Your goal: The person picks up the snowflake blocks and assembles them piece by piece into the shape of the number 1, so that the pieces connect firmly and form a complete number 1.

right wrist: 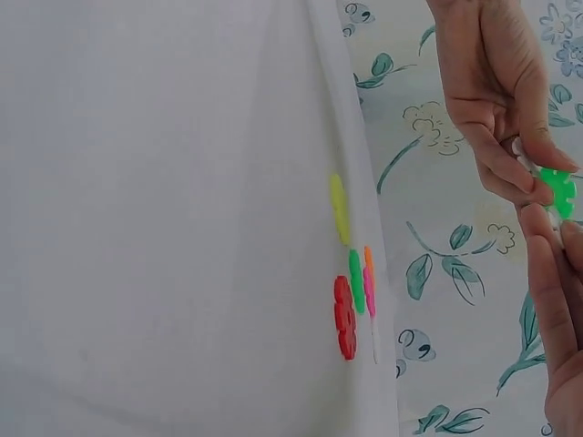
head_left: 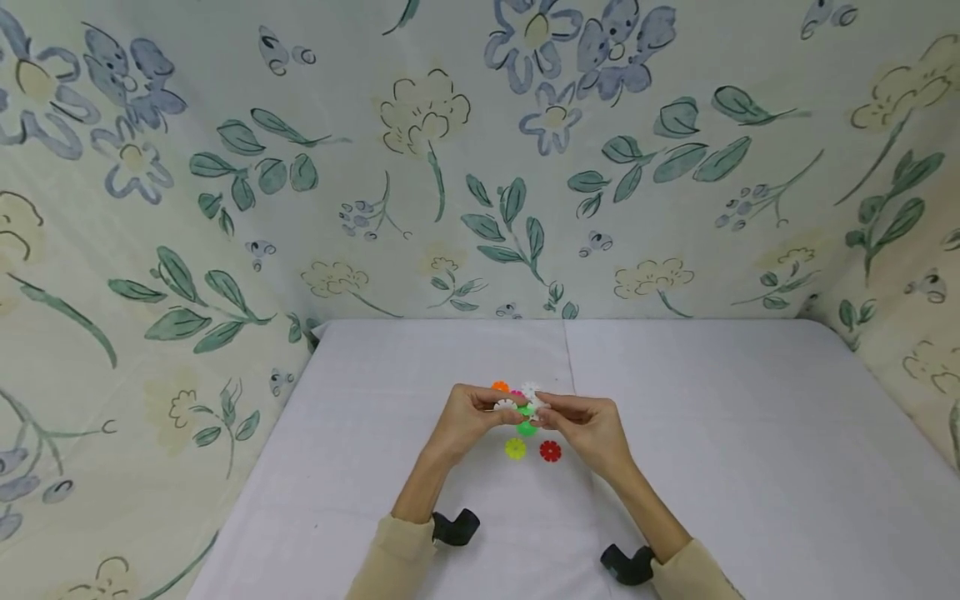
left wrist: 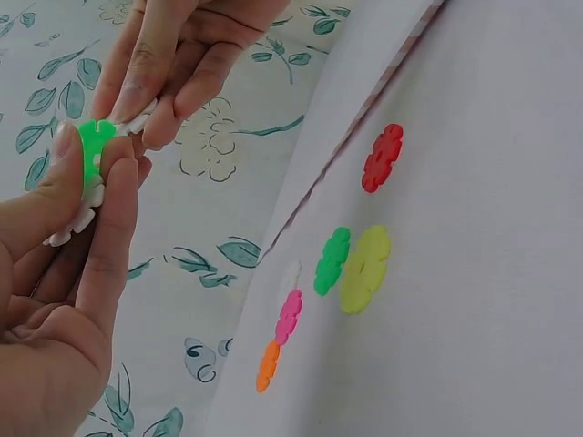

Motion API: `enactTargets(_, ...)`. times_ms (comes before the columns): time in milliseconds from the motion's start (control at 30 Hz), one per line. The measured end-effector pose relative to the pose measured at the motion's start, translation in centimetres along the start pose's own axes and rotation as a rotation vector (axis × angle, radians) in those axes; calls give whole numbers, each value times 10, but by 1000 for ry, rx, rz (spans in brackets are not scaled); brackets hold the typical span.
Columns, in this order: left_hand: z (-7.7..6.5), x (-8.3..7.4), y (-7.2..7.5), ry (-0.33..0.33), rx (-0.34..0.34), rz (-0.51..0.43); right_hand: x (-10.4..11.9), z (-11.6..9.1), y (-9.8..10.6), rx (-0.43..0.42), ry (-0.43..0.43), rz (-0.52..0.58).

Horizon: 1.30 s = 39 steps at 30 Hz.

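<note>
Above the table my left hand (head_left: 463,419) and right hand (head_left: 596,429) meet over a small chain of flat, notched plastic snowflake discs. A green disc (left wrist: 94,150) sits in the middle of the chain, with a white disc (left wrist: 78,223) on the left hand's side. Another white disc (left wrist: 138,118) stands at the green one's other edge. My left thumb and fingers pinch the green disc and its white neighbour. The right hand pinches the second white disc between thumb and fingers, which partly hide it.
On the white-covered table (head_left: 360,467) lie loose discs: red (head_left: 551,451), yellow (head_left: 515,449), green (head_left: 527,428), orange (head_left: 500,387), pink (left wrist: 289,317) and white (head_left: 529,388). Floral cloth (head_left: 480,275) hangs behind the table and along its sides.
</note>
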<state>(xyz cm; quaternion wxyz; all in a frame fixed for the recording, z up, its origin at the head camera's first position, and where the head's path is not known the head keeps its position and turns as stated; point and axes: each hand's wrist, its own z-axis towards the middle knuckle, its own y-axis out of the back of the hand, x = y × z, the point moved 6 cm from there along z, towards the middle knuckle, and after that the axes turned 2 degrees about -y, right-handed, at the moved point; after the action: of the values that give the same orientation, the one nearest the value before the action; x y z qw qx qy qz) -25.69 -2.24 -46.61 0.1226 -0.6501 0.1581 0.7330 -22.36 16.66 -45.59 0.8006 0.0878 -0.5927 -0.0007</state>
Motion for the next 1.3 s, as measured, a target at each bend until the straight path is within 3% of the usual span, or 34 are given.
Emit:
enactTargets(233,1,-8,4,-31,19,-17,2,1,-1,-12,40,-17)
enactTargets(600,2,-2,4,-12,65,-50,1,1,-1,7,49,-9)
enactTargets(767,2,-1,4,-7,66,25,-2,2,0,30,-17,-31)
enactTargets(1033,3,-4,-3,-86,57,118,-11,2,-3,100,-198,-38)
enactTargets(1300,1,-5,-5,-114,21,155,-17,2,-2,72,-245,40)
